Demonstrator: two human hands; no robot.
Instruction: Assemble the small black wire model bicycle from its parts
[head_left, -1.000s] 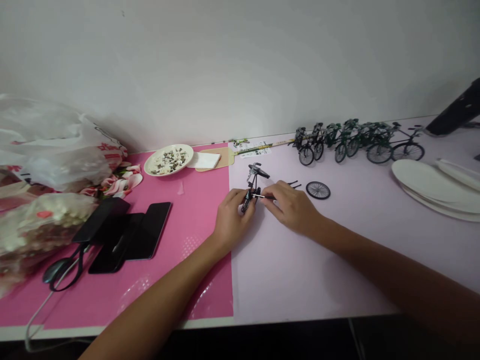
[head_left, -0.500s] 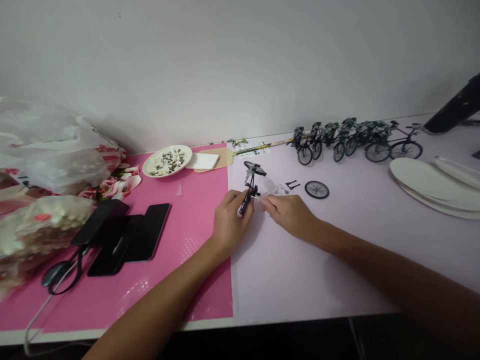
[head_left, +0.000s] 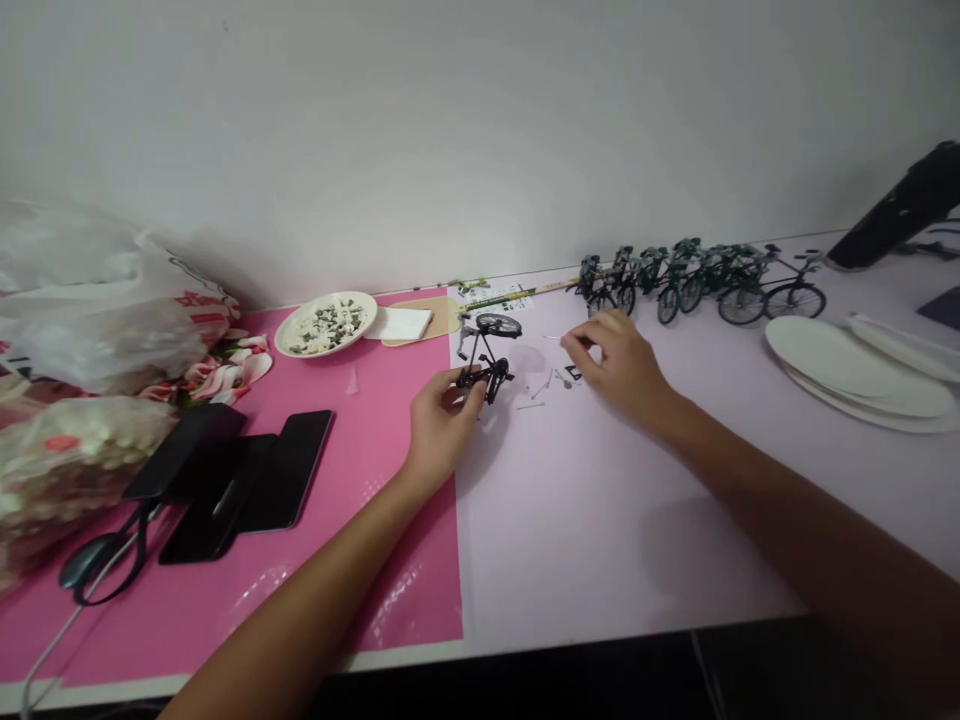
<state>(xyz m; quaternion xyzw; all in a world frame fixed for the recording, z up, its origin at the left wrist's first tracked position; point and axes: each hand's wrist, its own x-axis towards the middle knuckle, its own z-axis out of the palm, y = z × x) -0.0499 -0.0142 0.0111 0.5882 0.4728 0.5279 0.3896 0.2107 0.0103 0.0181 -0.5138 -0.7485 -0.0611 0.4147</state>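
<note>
My left hand [head_left: 442,420] is closed around a black model bicycle [head_left: 491,375], gripping one end of its frame. One wheel [head_left: 498,325] is on the frame, at the end away from my fingers. My right hand [head_left: 611,360] is raised to the right with thumb and forefinger pinched on a thin silvery rod [head_left: 553,337]; its exact kind is too small to make out. Below it lie several small metal parts [head_left: 544,383] and a black bracket-like piece [head_left: 574,372], partly covered by that hand. The loose wheel is hidden behind my right hand.
Several assembled model bicycles [head_left: 679,275] stand along the wall, with stacked white plates [head_left: 855,370] to their right. On the pink mat [head_left: 390,560] are a bowl [head_left: 326,325], phones [head_left: 285,470] and plastic bags [head_left: 105,310]. A black cylindrical object [head_left: 892,210] leans at the far right.
My right hand has moved away from the bicycle, right and up, holding the thin rod. My left hand has turned the bicycle so its frame shows more broadly. A thin piece now lies below the small parts.
</note>
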